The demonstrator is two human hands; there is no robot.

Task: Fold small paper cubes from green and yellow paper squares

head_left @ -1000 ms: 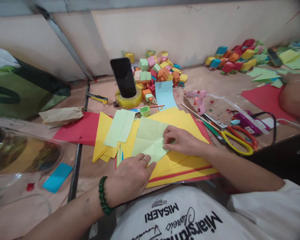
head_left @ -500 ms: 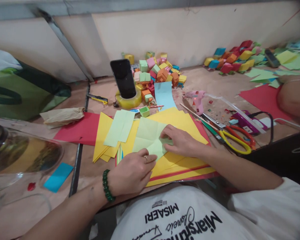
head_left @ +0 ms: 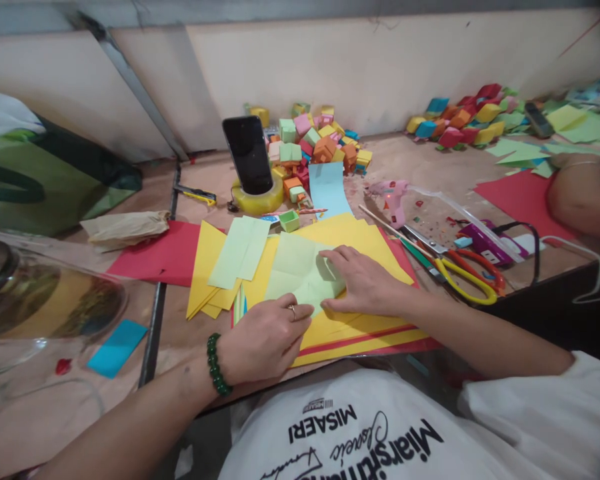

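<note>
A light green sheet of paper (head_left: 297,263) with crease lines lies on a stack of yellow sheets (head_left: 365,240). My left hand (head_left: 265,340), wearing a ring and a green bead bracelet, has its fingers closed at the sheet's near edge. Over the right side of the same sheet is my right hand (head_left: 365,283), its thumb and curved fingers apart, fingertips at or just above the paper. Left of the sheet, light green strips (head_left: 240,253) rest on yellow paper pieces (head_left: 203,270).
A phone (head_left: 250,157) leans on a tape roll (head_left: 259,197) before a heap of small paper boxes (head_left: 325,147). To the right are a pink glue gun (head_left: 395,200) and scissors (head_left: 465,280). Another person's arm (head_left: 583,197) rests at far right. A transparent container (head_left: 55,300) stands left.
My right hand's fingers have spread apart, and its thumb has moved toward me, uncovering more of the green sheet. My left hand has stayed at the near edge.
</note>
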